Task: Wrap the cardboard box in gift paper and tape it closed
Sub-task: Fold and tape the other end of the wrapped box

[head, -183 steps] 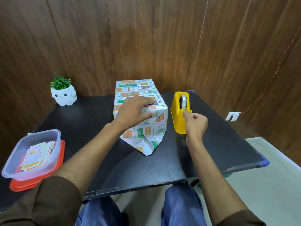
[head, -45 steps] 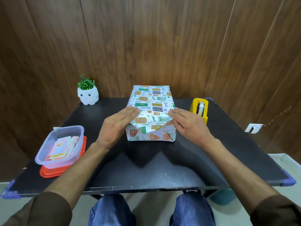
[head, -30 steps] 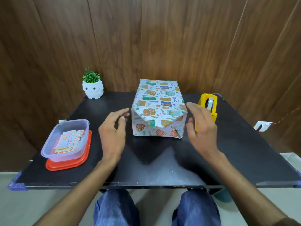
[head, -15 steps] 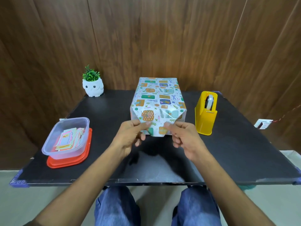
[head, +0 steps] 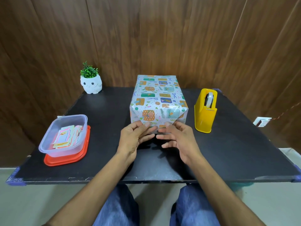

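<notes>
Squarely in the middle of the black table (head: 104, 115) stands the box (head: 157, 93), its top and near end covered by patterned gift paper (head: 162, 110). Both hands meet at the lower edge of the near end, side by side and almost touching. The left hand (head: 134, 138) has its thumb laid on the paper's face, with its fingers curled in beneath, pinching the bottom fold. The right hand (head: 178, 141) pinches the same fold between thumb and forefinger, and its other fingers hang spread and loose above the tabletop. The fold itself is mostly hidden behind the fingers, so how flat it lies cannot be told.

Just right of the box, apart from it, stands a yellow tape dispenser (head: 204, 118) with its roll of tape (head: 209, 100) upright in the top. At the near left, a clear plastic tub (head: 48, 144) holding paper cards sits on a red lid (head: 68, 161). At the far left, a white owl pot (head: 91, 84) with a small green plant stands against the wooden wall (head: 179, 38).
</notes>
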